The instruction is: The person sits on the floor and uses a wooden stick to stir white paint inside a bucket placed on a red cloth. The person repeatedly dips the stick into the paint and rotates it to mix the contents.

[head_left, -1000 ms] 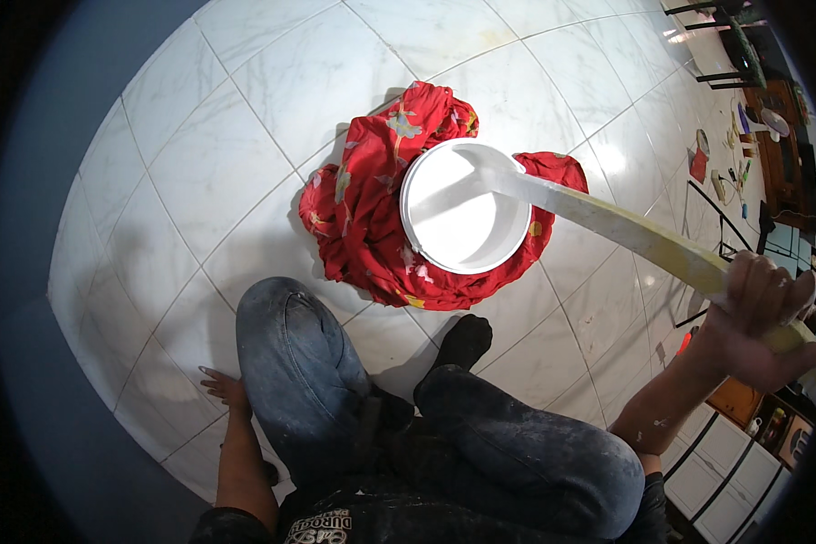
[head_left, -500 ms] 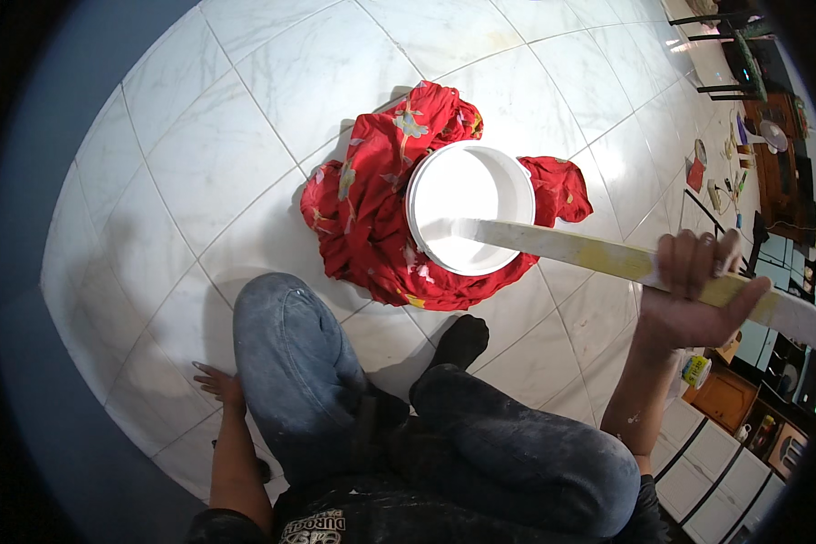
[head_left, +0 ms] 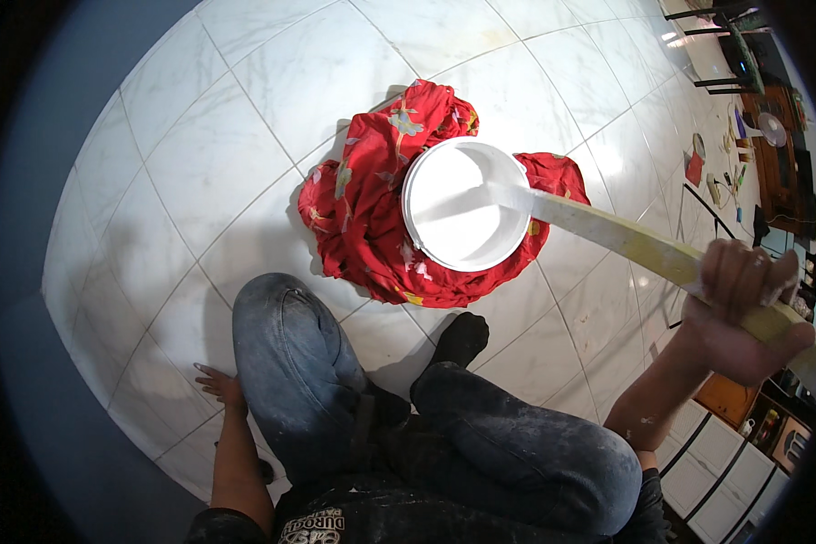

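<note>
A white bucket (head_left: 426,238) stands on a crumpled red cloth (head_left: 363,222) with a flower pattern, in front of my crossed legs. Inside it is white stuff, whose depth and thickness I cannot make out. My right hand (head_left: 743,299) grips a long wooden stick (head_left: 616,231), pale with yellowish stains. The stick slants from the hand at the right down to the bucket, its white-coated end inside over the right rim. On the floor tiles beside my left knee, my left hand (head_left: 218,385) lies with fingers spread, holding nothing.
White marbled floor tiles (head_left: 272,91) surround the cloth, with a blue-grey wall (head_left: 27,299) at the left. Several small items, one a red piece (head_left: 694,169), lie on the floor at far right. Wooden furniture (head_left: 775,172) and a dark chair (head_left: 739,50) stand beyond.
My right hand has moved right and slightly down with the stick. The stick's end has drawn toward the bucket's right rim and up. My left hand stays put.
</note>
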Motion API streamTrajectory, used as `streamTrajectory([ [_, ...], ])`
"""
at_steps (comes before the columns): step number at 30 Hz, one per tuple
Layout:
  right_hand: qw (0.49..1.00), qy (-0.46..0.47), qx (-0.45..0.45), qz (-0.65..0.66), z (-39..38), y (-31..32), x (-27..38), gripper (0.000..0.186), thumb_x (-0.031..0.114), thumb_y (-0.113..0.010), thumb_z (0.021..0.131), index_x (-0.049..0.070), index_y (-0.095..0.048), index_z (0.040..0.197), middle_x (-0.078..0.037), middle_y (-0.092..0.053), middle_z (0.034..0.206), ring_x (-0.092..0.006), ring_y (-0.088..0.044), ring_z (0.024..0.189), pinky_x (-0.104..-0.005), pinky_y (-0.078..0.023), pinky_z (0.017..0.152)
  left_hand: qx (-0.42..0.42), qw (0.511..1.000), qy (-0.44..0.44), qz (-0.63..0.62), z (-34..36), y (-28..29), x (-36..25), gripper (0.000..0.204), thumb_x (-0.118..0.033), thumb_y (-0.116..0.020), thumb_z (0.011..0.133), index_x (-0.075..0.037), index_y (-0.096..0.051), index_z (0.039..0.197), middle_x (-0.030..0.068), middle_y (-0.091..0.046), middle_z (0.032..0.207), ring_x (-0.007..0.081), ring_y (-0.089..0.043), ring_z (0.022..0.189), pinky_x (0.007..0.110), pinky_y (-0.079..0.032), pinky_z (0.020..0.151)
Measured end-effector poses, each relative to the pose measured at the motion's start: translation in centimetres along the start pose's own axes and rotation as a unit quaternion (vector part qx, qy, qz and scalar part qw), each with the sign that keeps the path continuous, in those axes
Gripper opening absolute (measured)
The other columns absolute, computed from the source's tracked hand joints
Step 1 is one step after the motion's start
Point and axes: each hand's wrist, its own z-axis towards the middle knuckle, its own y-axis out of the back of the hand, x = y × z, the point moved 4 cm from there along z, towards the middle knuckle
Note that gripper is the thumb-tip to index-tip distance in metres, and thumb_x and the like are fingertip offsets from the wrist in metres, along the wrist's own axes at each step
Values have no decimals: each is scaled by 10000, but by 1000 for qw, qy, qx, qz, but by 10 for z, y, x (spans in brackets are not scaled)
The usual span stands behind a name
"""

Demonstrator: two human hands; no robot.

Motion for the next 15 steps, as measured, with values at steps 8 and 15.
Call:
streamTrajectory([
  [8,992,-51,-3,116,-23,5,-58,557,685,-390,971,154,-364,804,35,-295,506,-88,-261,446,-252,-261,475,-8,999,8,39,6,-7,3,1293,-497,-785,790,-250,227,1556,281,118,1622,520,-14,1490,662,-213,1152],
  [15,957,-76,-241,143,-43,44,-84,529,635,-496,950,139,-423,783,44,-280,511,-92,-249,470,-257,-222,485,-39,998,-8,51,14,-15,10,1310,-534,-785,772,-245,222,1559,286,95,1623,523,-32,1488,657,-230,1145],
])
